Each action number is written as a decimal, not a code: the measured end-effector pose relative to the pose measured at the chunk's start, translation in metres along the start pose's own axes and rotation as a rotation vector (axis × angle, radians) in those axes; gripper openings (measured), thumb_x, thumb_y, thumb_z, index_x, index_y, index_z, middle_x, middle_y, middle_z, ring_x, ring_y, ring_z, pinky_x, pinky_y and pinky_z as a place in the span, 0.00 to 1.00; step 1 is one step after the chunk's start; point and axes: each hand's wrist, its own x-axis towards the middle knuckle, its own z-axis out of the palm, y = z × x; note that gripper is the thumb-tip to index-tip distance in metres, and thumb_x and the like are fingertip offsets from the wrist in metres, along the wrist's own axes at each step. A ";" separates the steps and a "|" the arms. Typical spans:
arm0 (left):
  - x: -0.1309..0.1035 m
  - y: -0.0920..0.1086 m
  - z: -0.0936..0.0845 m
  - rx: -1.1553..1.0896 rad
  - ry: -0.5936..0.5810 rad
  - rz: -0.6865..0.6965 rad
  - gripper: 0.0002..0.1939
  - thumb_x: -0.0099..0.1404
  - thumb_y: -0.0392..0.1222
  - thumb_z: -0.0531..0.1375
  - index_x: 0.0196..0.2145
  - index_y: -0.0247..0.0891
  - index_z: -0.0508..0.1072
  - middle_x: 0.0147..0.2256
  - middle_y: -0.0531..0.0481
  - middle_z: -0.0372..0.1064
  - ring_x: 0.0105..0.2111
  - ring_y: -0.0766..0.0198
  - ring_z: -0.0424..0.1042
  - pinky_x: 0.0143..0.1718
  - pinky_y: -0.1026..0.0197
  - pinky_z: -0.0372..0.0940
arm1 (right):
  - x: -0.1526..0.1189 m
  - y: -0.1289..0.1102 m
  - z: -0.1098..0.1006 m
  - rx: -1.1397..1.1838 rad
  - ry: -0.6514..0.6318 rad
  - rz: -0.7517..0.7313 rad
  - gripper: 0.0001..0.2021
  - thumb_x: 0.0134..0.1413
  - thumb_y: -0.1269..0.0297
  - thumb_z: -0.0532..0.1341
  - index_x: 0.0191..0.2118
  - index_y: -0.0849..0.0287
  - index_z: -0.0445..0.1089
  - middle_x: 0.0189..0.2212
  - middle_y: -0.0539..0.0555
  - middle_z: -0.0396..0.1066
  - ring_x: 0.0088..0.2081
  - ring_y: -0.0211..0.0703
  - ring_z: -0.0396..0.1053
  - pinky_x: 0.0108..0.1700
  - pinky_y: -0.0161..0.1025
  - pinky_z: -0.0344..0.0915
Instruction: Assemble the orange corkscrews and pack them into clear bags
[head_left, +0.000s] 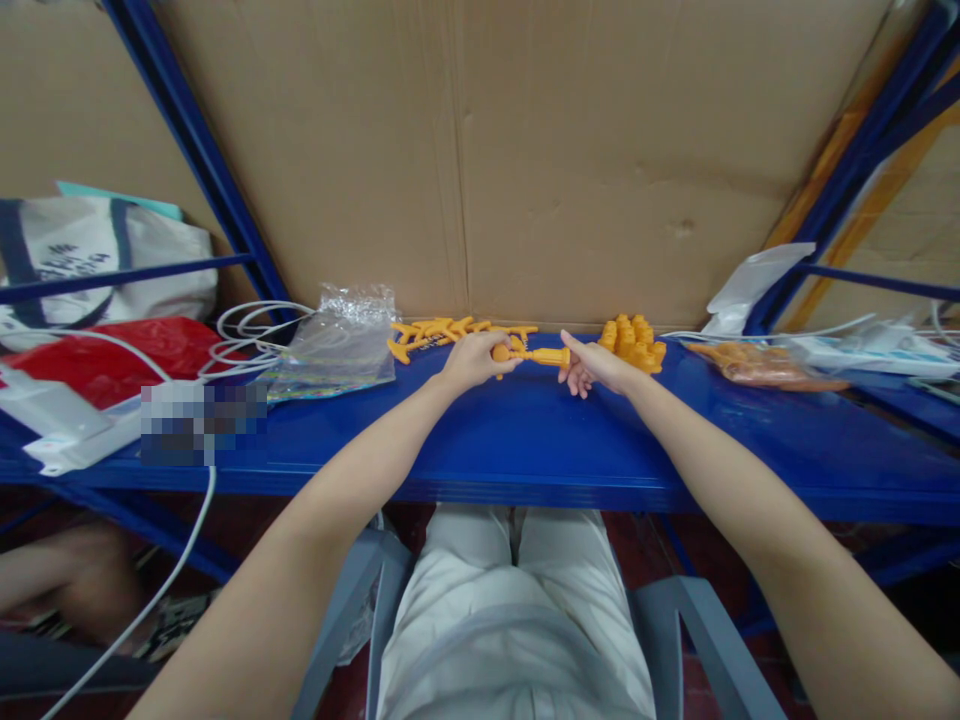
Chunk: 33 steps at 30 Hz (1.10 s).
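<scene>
One orange piece point(553, 357) sits between the two hands in the head view, lying sideways just over the far part of the blue tabletop point(510, 430), its rounded end to the left and its broad, stepped end to the right. The left grip point(478, 362) is grasping that rounded end, with the thumb on the near side. The right grip point(602, 368) meets the broad end with its thumb raised and its fingers loosely curled below; I cannot tell whether it pinches the piece or merely touches it. As for progress, handling of this single piece looks to be under way and not finished, since both hands are at it and it has not been set down. Whether its slim neck and thick end are one part or two joined is too small to tell. Much seems left to handle: a spread of slender orange parts point(439, 328) lies behind the left hand, and a cluster of chunky orange parts point(632, 340) lies just beyond the right. Nothing marks either group as finished or waiting, so how many are done cannot be read. Farther left lies a clear plastic bag point(337, 350).
</scene>
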 end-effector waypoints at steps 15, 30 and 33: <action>0.000 -0.004 0.001 -0.001 0.009 -0.028 0.13 0.58 0.49 0.67 0.35 0.37 0.77 0.31 0.49 0.76 0.30 0.61 0.72 0.32 0.63 0.61 | -0.004 -0.007 -0.002 0.053 -0.071 0.055 0.37 0.44 0.23 0.52 0.29 0.58 0.72 0.22 0.62 0.74 0.17 0.43 0.68 0.17 0.36 0.57; -0.002 -0.016 0.007 -0.087 -0.129 -0.115 0.34 0.64 0.46 0.61 0.65 0.40 0.58 0.55 0.40 0.70 0.52 0.54 0.72 0.52 0.55 0.66 | -0.008 -0.013 0.000 0.184 0.206 -0.187 0.10 0.60 0.57 0.62 0.38 0.59 0.68 0.38 0.59 0.78 0.20 0.30 0.67 0.20 0.29 0.60; -0.003 -0.029 0.013 -0.071 -0.172 -0.116 0.37 0.66 0.48 0.59 0.68 0.36 0.52 0.63 0.34 0.59 0.63 0.50 0.62 0.62 0.51 0.58 | -0.001 -0.007 -0.006 0.197 0.326 -0.226 0.12 0.58 0.54 0.63 0.40 0.57 0.67 0.40 0.58 0.77 0.20 0.31 0.68 0.19 0.29 0.60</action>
